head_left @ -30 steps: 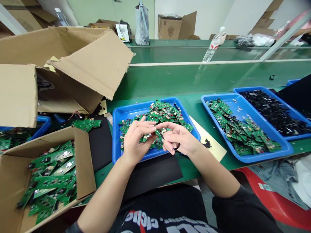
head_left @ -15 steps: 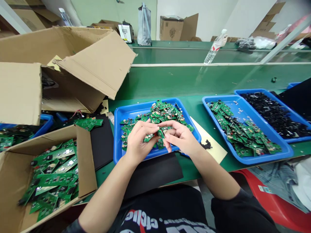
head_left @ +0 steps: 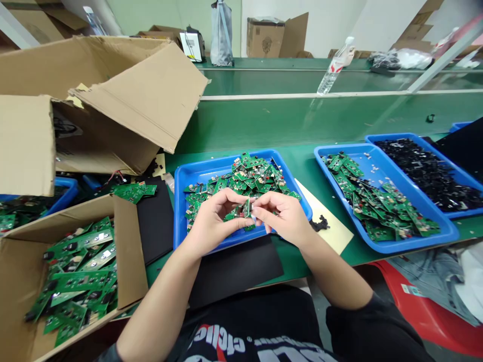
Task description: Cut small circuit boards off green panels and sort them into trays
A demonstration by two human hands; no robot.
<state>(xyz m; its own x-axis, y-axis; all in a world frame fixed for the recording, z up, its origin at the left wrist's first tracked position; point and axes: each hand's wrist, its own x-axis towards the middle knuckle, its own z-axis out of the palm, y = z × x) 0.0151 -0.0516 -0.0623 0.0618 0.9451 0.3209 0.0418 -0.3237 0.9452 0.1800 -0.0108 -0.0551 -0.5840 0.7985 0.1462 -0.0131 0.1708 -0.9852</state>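
Over the middle blue tray (head_left: 180, 201), my left hand (head_left: 211, 218) pinches a small green circuit board (head_left: 248, 207) between thumb and fingers. The board stands nearly on edge, its narrow side towards me. My right hand (head_left: 281, 213) is closed right beside it, thumb and fingertips pressed together at the board's right side. What those fingertips grip is too small to tell. Beneath both hands, a pile of green circuit boards (head_left: 252, 173) with small white, red and black parts fills much of the tray.
At left stand a carton (head_left: 130, 251) of longer circuit boards and a large open carton (head_left: 147, 95). To the right are a blue tray (head_left: 407, 246) of boards and another blue tray of black parts (head_left: 422, 176). A water bottle (head_left: 332, 73) leans behind.
The board has turned more on edge between my hands. My left thumb has straightened along its lower end, and my right fingers have drawn together against its side.
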